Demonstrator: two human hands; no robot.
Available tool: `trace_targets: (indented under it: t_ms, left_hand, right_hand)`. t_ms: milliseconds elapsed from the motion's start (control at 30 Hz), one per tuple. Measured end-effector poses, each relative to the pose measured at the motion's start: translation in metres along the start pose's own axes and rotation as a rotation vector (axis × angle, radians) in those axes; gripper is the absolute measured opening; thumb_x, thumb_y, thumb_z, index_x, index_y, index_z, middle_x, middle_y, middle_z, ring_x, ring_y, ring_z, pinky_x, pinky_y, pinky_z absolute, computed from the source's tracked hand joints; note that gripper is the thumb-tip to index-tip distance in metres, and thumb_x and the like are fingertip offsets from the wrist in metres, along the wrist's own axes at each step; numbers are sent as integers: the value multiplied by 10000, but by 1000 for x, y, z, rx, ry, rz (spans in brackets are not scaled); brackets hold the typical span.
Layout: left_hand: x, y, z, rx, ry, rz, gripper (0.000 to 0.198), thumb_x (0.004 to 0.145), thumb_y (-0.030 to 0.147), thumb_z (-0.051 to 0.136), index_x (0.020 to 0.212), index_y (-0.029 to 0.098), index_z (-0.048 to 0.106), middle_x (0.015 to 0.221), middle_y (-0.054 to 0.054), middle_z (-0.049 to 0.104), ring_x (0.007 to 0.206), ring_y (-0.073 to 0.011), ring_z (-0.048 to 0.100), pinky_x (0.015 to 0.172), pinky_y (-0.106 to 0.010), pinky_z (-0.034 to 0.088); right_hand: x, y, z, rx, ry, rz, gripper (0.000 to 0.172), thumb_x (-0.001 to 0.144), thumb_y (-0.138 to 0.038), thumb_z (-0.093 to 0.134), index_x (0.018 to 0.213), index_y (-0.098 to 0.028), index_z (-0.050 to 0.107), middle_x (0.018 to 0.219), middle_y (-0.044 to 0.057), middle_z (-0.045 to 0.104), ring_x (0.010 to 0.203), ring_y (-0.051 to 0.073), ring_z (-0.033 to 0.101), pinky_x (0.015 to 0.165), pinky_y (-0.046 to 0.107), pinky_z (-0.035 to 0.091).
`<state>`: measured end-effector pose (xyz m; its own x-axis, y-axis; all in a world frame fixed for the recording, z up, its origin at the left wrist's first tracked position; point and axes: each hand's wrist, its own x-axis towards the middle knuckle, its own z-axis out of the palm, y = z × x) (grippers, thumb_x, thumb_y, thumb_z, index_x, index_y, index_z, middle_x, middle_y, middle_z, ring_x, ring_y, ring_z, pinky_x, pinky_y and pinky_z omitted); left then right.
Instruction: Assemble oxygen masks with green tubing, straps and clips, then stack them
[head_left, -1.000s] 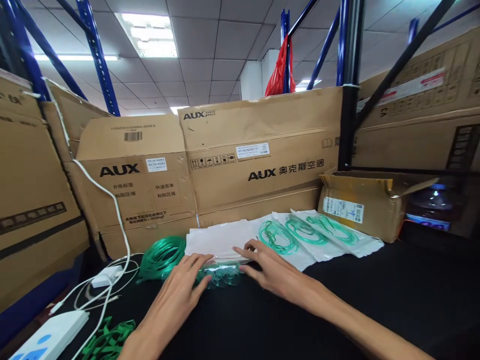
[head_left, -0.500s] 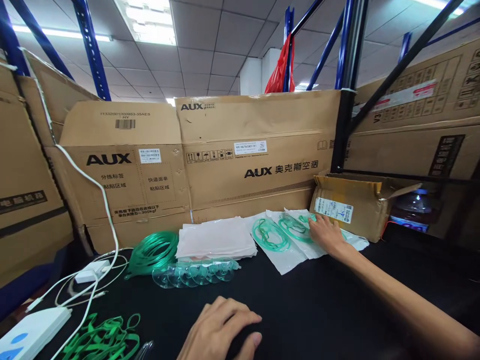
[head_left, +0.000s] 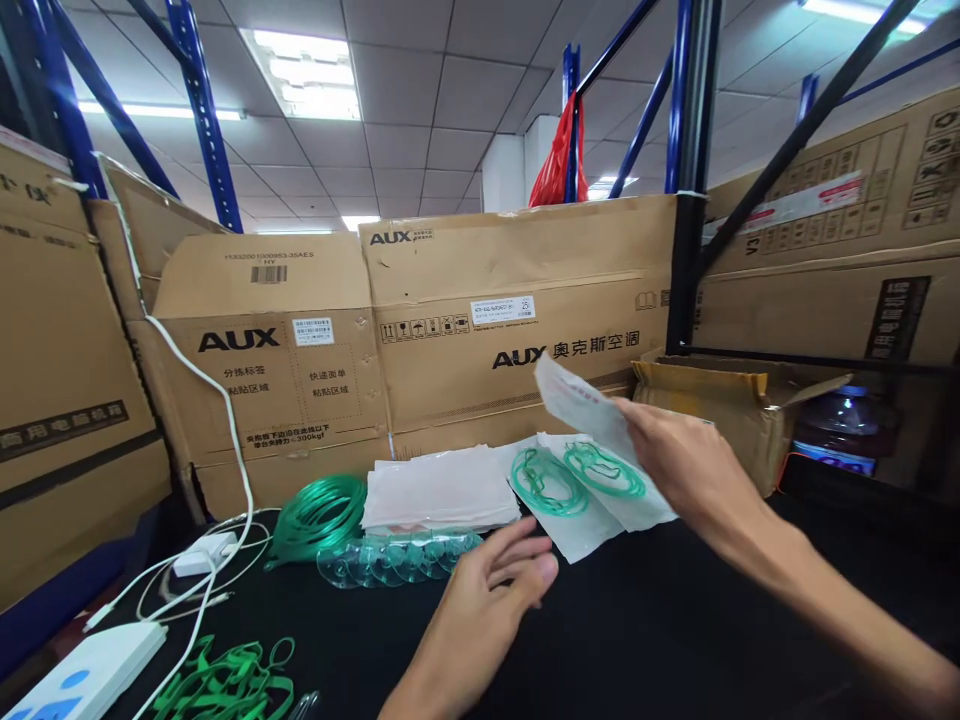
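Observation:
My right hand [head_left: 679, 455] grips a white packaging pouch [head_left: 577, 400] by its edge and holds it tilted above the table; whatever lies inside the pouch is hidden. Below it, coils of thin green tubing [head_left: 547, 482] lie on white pouches [head_left: 577, 540]. My left hand [head_left: 495, 595] hovers in front of these with fingers stretched out and nothing in it. A row of clear greenish masks [head_left: 390, 560], nested together, rests left of that hand. Behind the masks is a stack of flat white pouches [head_left: 439, 492], with a thick coil of green tubing [head_left: 319, 515] beside it.
Green elastic straps [head_left: 225, 680] lie at the front left beside a white power strip [head_left: 90, 670] and its cables. Large cardboard boxes [head_left: 525, 390] wall off the back. An open carton [head_left: 757, 430] and a large bottle [head_left: 840, 430] stand at the right.
My right hand has lifted a pouch off the table and drawn it up and toward me. My left hand has moved forward and right, its fingers straighter. The view has shifted slightly.

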<state>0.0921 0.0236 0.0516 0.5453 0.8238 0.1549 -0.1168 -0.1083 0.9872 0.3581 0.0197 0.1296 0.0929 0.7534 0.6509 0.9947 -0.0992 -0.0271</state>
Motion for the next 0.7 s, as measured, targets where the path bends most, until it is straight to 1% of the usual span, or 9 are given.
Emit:
trace_targets:
  t_ms: [67,133,233,333,400,467,533,633,700]
  left_hand:
    - [20,9,1,-244,13,-27,748,854,549,749,1467,188,517,1424,-174,610,1280,-313,610,991,-398,539]
    - [38,14,-5,-384,47,-44,778,837,646,710,1412,147,551,1371,-203,638,1221,-317,649,973,-397,546]
    - [56,11,-21,-375,154,-27,702,847,689,636,1275,133,621,1244,-176,703,1070,-272,707,855,-329,570]
    - [60,5,-41,-313,308,22,546,861,604,629,1185,165,636,1147,-111,732,962,-222,708,730,-257,550]
    - [61,6,-56,-262,386,50,482,876,577,600,1135,172,647,1078,-86,741,923,-211,697,701,-245,535]
    - [65,13,-70,-208,444,77,464,883,571,585,1125,180,651,1049,-69,741,908,-206,684,693,-244,526]
    - [70,25,-81,-156,472,110,481,881,583,585,1145,187,648,1046,-60,739,896,-204,674,687,-244,518]
    - [78,43,-86,-75,460,166,533,881,645,560,1146,190,645,1001,-60,743,845,-219,668,658,-262,512]
    - [79,51,-81,-14,444,197,574,885,710,517,1059,181,657,897,-60,737,764,-220,656,612,-268,499]
  right_hand:
    - [-20,-35,7,91,32,-129,554,910,-22,444,1415,-220,553,1384,156,664,1118,353,709,857,470,595]
    - [-37,-69,25,173,35,-260,659,843,35,442,1446,-211,539,1460,135,611,1258,330,640,984,479,569]
    - [-53,-108,51,290,23,-400,625,825,37,486,1387,-203,614,1429,117,640,1322,326,593,1086,522,513]
    - [-60,-121,57,440,34,-447,478,932,-70,501,1365,-216,641,1500,115,573,1396,317,518,1154,559,430]
    - [-61,-114,50,757,105,-255,323,969,-212,563,1245,-262,723,1459,79,617,1373,311,538,1181,546,390]
    - [-61,-100,43,1114,200,114,190,950,-346,630,1037,-279,785,1270,64,727,1247,314,620,1153,525,406]
    - [-60,-87,42,1295,232,403,251,935,-460,638,881,-256,773,1043,72,758,1036,296,678,1049,501,477]
    - [-60,-81,53,1442,104,518,343,867,-534,703,888,-197,764,889,80,732,749,226,649,772,407,558]
    - [-58,-88,64,1560,-26,518,387,778,-539,788,861,-162,766,782,64,703,619,175,585,600,325,511]
